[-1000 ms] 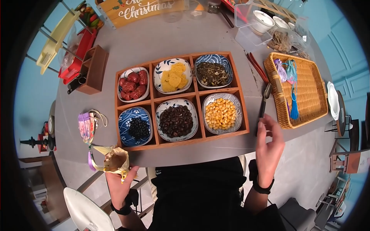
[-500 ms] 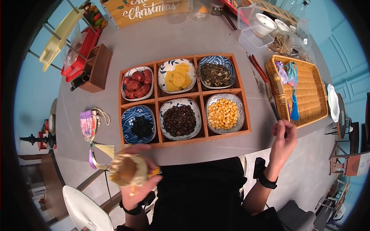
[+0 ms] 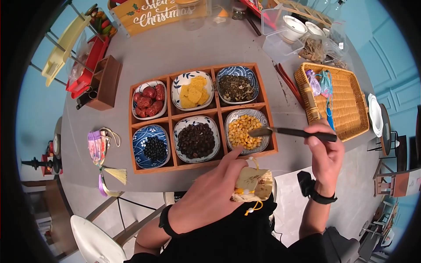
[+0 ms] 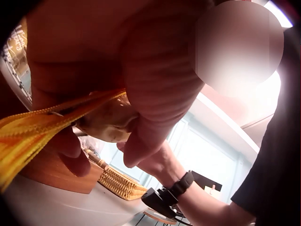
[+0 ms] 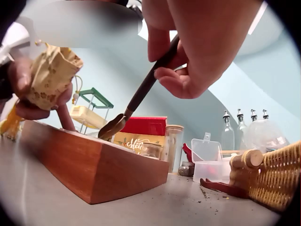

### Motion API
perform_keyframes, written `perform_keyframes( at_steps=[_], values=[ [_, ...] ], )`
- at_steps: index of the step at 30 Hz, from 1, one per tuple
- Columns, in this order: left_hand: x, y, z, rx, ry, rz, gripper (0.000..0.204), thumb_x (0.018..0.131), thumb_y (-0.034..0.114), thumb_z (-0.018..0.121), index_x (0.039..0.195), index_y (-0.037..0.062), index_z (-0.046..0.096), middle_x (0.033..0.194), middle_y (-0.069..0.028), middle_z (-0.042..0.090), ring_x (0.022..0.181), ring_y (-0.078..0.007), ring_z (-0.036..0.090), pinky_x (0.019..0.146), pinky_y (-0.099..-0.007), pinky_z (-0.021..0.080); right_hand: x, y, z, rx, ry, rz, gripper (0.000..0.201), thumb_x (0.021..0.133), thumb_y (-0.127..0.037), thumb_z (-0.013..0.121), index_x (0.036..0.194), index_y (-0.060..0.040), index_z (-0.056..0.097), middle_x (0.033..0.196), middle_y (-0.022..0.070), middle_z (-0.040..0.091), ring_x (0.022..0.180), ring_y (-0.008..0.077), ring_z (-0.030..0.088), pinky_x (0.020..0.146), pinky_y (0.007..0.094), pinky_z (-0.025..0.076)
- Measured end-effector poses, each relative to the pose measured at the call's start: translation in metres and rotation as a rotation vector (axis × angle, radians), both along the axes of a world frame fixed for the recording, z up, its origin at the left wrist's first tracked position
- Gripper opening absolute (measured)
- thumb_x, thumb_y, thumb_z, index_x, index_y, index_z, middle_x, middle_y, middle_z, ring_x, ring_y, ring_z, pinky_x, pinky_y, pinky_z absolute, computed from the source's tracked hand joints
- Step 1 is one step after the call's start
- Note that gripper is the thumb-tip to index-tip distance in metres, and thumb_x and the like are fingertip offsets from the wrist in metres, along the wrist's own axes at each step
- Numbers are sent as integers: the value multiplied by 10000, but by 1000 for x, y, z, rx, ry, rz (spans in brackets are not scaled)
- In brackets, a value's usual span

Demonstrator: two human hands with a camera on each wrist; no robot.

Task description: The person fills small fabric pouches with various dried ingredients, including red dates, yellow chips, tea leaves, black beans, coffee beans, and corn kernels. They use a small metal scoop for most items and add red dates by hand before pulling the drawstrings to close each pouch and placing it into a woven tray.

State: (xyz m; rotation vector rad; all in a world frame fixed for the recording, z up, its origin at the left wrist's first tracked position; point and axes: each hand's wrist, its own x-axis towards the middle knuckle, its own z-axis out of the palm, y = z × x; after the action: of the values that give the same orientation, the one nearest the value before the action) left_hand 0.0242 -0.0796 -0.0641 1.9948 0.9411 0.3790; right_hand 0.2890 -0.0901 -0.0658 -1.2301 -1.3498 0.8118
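My left hand [image 3: 206, 195] holds a cream drawstring pouch [image 3: 258, 182] with yellow cords, its mouth spread, just in front of the wooden tray [image 3: 197, 167]. In the right wrist view the same pouch [image 5: 51, 77] stands above the tray's edge. Between the fingers and thumb of my right hand [image 3: 326, 153] is the black handle of a spoon [image 3: 294, 132]. The spoon's bowl overlaps the corn kernels [image 3: 239, 133] in the front right dish. Beside them, dark brown beans [image 3: 195, 142] and small black beans [image 3: 155, 149] fill two more front dishes.
Red dates [image 3: 149, 103], yellow pieces [image 3: 194, 93] and dried leaves [image 3: 237, 87] sit in the back row. A wicker basket [image 3: 351, 103] with small pouches is at right, near red tongs [image 3: 289, 83]. Another tasselled pouch [image 3: 98, 144] lies at left.
The right hand has picked up the spoon from beside the basket and brought it left over the corn. My left hand has carried the cream pouch from the left side across to the right.
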Motion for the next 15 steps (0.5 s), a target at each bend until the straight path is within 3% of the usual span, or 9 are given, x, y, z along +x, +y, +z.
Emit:
perform_keyframes(
  at_steps=[3, 8, 15],
  values=[
    [8, 2, 0, -6, 30, 9, 548, 779, 170, 730, 1189, 6, 406, 1394, -290, 394, 949, -452, 616, 802, -462, 519, -6, 21, 5, -7, 1, 111, 166, 883, 5, 606, 1045, 23, 638, 964, 75, 571, 881, 154, 523, 801, 275, 410],
    [19, 8, 3, -56, 120, -8, 598, 770, 221, 762, 1213, 13, 419, 1422, -257, 391, 1010, -448, 600, 815, -445, 519, 1, 36, -1, -86, -94, 203, 166, 902, -9, 610, 1063, 26, 630, 971, 75, 578, 885, 144, 529, 807, 268, 417],
    [23, 10, 4, -35, 204, -20, 612, 752, 207, 766, 1204, -13, 418, 1401, -314, 389, 1019, -458, 598, 833, -447, 518, -11, 22, -11, -288, 137, 3, 131, 943, -51, 587, 1027, 34, 640, 864, 39, 636, 738, 94, 578, 686, 218, 461]
  ],
)
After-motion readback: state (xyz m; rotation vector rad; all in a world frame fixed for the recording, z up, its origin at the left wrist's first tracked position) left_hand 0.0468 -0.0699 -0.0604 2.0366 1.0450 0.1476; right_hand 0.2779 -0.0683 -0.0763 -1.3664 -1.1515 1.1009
